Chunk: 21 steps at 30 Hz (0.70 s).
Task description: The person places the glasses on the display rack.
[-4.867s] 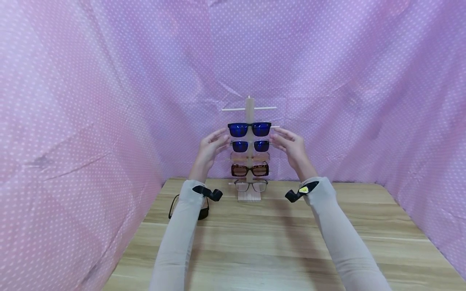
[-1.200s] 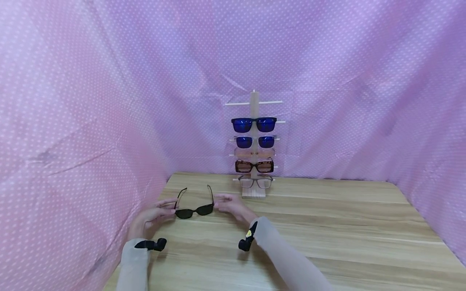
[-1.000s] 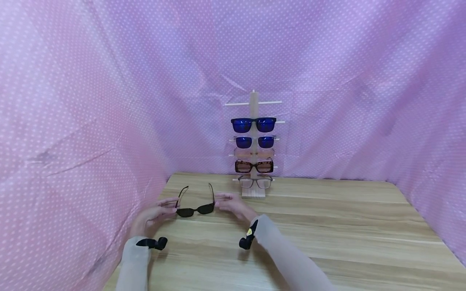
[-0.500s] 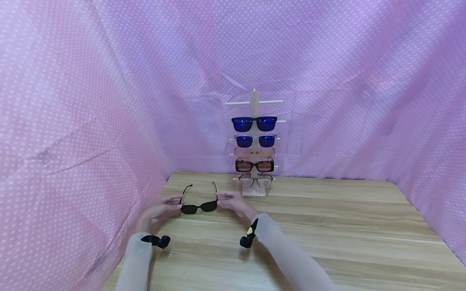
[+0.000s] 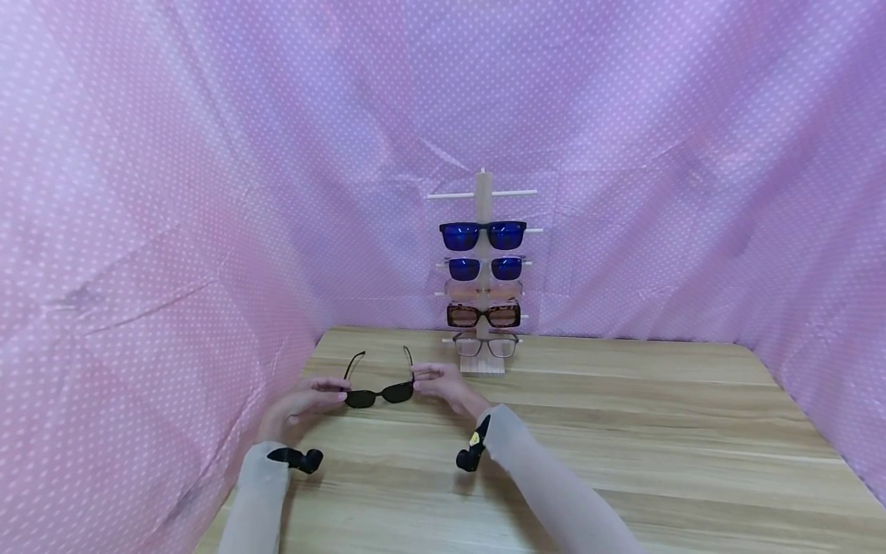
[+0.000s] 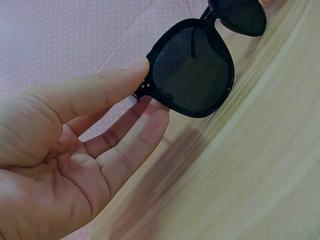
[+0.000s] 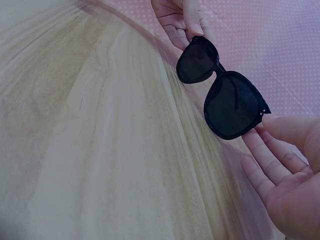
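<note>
A pair of black sunglasses [image 5: 398, 393] is held just over the left part of the table, lenses toward me and temples unfolded to the back. My left hand [image 5: 299, 401] pinches its left hinge corner. In the left wrist view the thumb of that hand [image 6: 60, 150] presses the front of the frame [image 6: 195, 70], fingers behind. The opposite corner is pinched by my right hand [image 5: 450, 390]. The right wrist view has this hand [image 7: 295, 175] at the near lens [image 7: 232, 105], thumb in front and fingers behind.
Behind stands a wooden display stand [image 5: 484, 204], with a bare top bar. Below hang dark-framed blue sunglasses [image 5: 460, 237], clear-framed blue ones [image 5: 464, 269], pale pinkish glasses [image 5: 465, 292], tortoiseshell sunglasses [image 5: 464, 317] and thin-framed eyeglasses [image 5: 468, 348]. Pink dotted cloth [image 5: 623, 154] surrounds the wooden table [image 5: 623, 431].
Both hands have left the upper blue sunglasses on the stand and come down to the black sunglasses. Over the last second these have shifted slightly right and away; since half a second ago, almost nothing moves.
</note>
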### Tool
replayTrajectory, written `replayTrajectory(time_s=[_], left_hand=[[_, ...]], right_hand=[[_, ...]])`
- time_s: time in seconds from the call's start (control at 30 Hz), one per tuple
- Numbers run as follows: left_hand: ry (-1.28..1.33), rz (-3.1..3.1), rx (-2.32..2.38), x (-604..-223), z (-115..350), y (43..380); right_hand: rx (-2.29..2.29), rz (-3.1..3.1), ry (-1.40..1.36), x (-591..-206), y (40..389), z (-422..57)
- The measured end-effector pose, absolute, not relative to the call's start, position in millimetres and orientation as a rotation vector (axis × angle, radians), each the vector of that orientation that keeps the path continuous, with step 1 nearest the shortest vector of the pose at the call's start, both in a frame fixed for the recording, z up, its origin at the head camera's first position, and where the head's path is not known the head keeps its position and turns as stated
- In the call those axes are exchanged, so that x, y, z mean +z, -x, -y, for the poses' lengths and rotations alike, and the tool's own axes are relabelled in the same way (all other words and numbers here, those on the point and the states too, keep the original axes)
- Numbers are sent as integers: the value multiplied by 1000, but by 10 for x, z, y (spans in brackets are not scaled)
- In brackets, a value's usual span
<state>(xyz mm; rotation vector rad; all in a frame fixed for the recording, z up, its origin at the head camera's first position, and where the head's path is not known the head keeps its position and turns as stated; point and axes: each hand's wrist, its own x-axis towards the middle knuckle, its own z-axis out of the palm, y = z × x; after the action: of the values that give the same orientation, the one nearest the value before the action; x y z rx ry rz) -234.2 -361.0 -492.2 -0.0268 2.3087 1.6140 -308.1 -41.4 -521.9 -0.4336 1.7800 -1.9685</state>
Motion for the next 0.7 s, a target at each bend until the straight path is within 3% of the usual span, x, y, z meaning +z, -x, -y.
replayTrajectory(time_s=[0.7], left_hand=[[27,-2390,1486,-4856,3618,2350]], right_hand=[[-1937,-1812,462,-5157,3110,355]])
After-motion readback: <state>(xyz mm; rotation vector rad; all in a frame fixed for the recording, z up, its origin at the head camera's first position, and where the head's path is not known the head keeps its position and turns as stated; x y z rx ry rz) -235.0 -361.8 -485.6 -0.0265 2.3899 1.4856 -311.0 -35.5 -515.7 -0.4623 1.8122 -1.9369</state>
